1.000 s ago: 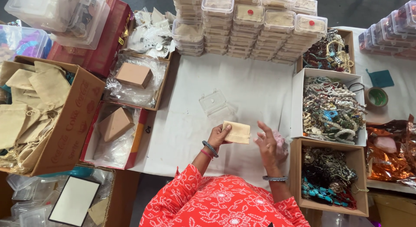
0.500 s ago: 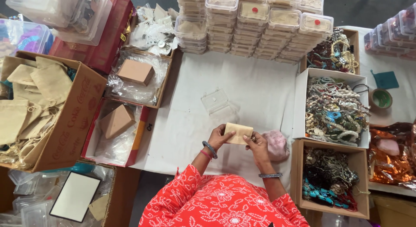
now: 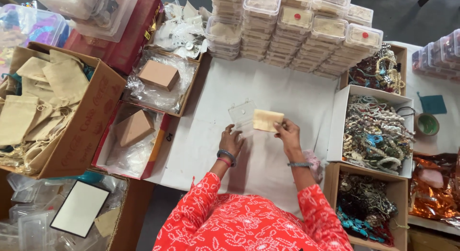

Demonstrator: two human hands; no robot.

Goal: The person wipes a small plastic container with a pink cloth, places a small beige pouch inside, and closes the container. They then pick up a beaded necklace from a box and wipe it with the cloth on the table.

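My right hand (image 3: 287, 134) pinches a small tan pouch (image 3: 267, 120) above the white surface (image 3: 287, 88). My left hand (image 3: 232, 140) rests with loose fingers at the edge of a clear plastic box (image 3: 242, 114), just beside the pouch. 2 boxes of beaded jewellery (image 3: 373, 131) sit to my right.

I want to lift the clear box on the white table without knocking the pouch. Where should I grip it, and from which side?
Probably by its two long sides, coming from above on the left. The clear box lies flat and open-topped, its right end meets the tan pouch held by the right hand, while the left hand sits just below its free left part.
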